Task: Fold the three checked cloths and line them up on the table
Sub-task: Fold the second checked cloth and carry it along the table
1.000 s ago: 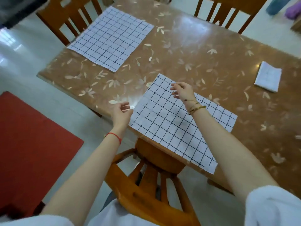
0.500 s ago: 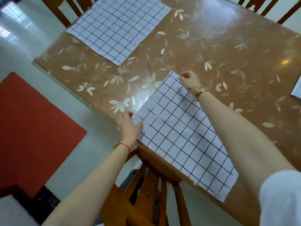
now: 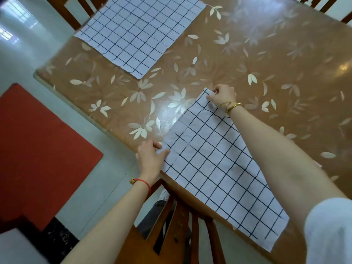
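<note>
Since a second ago, both hands have closed on the checked cloth at lower centre: left hand pinches its left corner, right hand its top corner. Folding may likely begin.

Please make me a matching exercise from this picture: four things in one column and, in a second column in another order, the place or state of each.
Column 1
1. left hand
2. right hand
3. far cloth
4. red mat

Column 2
A. lies flat and untouched at the far side of the table
B. pinches the far corner of the near cloth
C. lies on the floor, left of the table
D. grips the near cloth's corner at the table edge

Pairs: 1-D, 2-B, 3-A, 4-C
</note>
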The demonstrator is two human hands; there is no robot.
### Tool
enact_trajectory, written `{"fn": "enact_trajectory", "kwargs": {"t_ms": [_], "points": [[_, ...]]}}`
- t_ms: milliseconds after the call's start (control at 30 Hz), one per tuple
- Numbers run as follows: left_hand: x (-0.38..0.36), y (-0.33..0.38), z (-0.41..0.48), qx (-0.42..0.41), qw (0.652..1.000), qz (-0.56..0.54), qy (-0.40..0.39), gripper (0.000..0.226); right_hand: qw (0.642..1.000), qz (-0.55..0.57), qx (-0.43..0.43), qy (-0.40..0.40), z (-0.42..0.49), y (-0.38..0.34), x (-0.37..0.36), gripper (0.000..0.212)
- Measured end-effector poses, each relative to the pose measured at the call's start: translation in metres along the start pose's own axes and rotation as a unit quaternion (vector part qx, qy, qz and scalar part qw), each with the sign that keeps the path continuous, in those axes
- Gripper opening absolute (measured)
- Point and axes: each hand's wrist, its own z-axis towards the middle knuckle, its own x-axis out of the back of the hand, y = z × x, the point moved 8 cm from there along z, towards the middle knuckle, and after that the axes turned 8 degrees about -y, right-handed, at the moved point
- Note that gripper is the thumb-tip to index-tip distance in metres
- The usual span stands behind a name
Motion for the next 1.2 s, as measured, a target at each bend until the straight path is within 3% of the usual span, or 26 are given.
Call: {"fn": "enact_trajectory", "kwargs": {"t_ms": [200,333,433,500,600,800,1000,1200], "points": [[0.005,-0.002,-0.002,0.008,0.997,-0.077,-0.028,0.032,0.994,0.067,0.067,0.056,-0.026,-0.003,0.032,0.012],[0.018,0.005,-0.004,-0.010,0.996,-0.076,-0.053,0.018,0.982,0.128,0.119,0.069,-0.059,-0.005,0.060,0.018],[0.042,0.022,-0.006,-0.057,0.995,-0.076,-0.030,0.008,0.974,0.151,0.141,0.094,-0.089,-0.001,0.088,0.012],[0.067,0.040,-0.008,-0.089,0.992,-0.094,-0.002,0.010,0.966,0.179,0.148,0.114,-0.113,0.003,0.109,0.025],[0.103,0.068,-0.010,-0.130,0.983,-0.126,0.028,0.016,0.954,0.200,0.158,0.160,-0.152,0.007,0.141,0.027],[0.169,0.150,-0.037,-0.266,0.940,-0.206,0.053,0.014,0.923,0.197,0.170,0.283,-0.235,0.019,0.202,0.026],[0.228,0.224,-0.086,-0.396,0.889,-0.211,0.089,0.014,0.878,0.203,0.202,0.383,-0.335,0.025,0.240,0.008],[0.261,0.265,-0.132,-0.498,0.842,-0.196,0.070,0.011,0.870,0.214,0.218,0.386,-0.408,0.029,0.260,0.005]]}}
